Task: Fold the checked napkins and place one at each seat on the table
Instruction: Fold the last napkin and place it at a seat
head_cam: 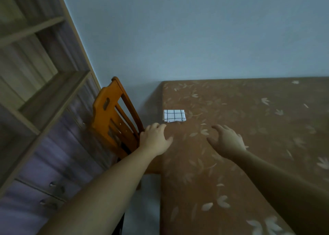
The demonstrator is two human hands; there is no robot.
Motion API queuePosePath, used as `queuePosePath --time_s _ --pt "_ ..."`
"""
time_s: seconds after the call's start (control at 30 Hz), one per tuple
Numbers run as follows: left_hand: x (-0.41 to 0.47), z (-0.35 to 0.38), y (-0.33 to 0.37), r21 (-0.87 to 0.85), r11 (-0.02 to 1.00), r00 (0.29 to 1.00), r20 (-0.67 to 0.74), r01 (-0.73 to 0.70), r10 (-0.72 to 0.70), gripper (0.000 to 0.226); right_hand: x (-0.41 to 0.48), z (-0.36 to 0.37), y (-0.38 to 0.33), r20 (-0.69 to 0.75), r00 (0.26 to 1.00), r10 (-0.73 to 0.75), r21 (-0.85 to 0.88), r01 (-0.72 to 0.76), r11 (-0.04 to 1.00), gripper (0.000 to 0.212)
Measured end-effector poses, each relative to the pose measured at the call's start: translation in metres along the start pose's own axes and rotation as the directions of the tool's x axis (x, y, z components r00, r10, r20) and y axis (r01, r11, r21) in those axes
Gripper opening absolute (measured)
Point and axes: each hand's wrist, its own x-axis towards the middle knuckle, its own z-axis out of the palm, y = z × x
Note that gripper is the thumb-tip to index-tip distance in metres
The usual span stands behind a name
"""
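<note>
A folded checked napkin (174,116), white with thin dark grid lines, lies flat as a small rectangle near the left edge of the table (240,113), which is covered in a brown cloth patterned with pale leaves. The napkin sits square to that edge, opposite an orange wooden chair (110,113) standing alongside.

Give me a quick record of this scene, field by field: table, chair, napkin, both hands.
table: brown leaf-patterned cover
chair: orange wood, at the table's left side
napkin: checked, folded, flat near the edge by the chair
left hand: open, empty, just short of the napkin
right hand: open, empty, over the table
</note>
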Motion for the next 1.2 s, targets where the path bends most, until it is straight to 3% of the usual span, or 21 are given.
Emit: queuePosePath --time_s 0.3,0.53,0.73,0.83,1.1,1.2 --pt "-0.103 -0.016 0.061 -0.017 0.999 0.999 -0.006 -0.032 0.032 0.059 -0.109 -0.06 0.075 0.052 0.998 0.037 -0.096 -0.032 0.995 0.057" --pt "-0.192 0.021 0.181 -0.063 0.997 0.999 0.025 -0.039 0.041 0.055 -0.203 -0.103 0.188 0.095 0.995 0.044 -0.007 -0.043 0.999 0.055" --pt "-0.25 0.048 0.274 -0.114 0.992 0.996 0.065 -0.052 0.059 0.054 -0.258 -0.131 0.29 0.106 0.984 0.146 0.034 -0.151 0.988 0.056" --pt "-0.261 0.061 0.303 -0.086 0.993 0.993 0.082 -0.081 0.088 0.053 -0.27 -0.131 0.316 0.121 0.978 0.173 0.037 -0.178 0.983 0.06" --pt "-0.257 0.121 0.353 -0.213 0.975 0.981 0.161 -0.068 0.104 0.054 -0.275 -0.098 0.36 0.193 0.953 0.234 0.04 -0.245 0.969 0.058" --pt "-0.259 0.151 0.368 -0.165 0.986 0.975 0.211 -0.036 0.071 0.054 -0.263 -0.073 0.372 0.223 0.949 0.223 0.083 -0.247 0.966 0.062"
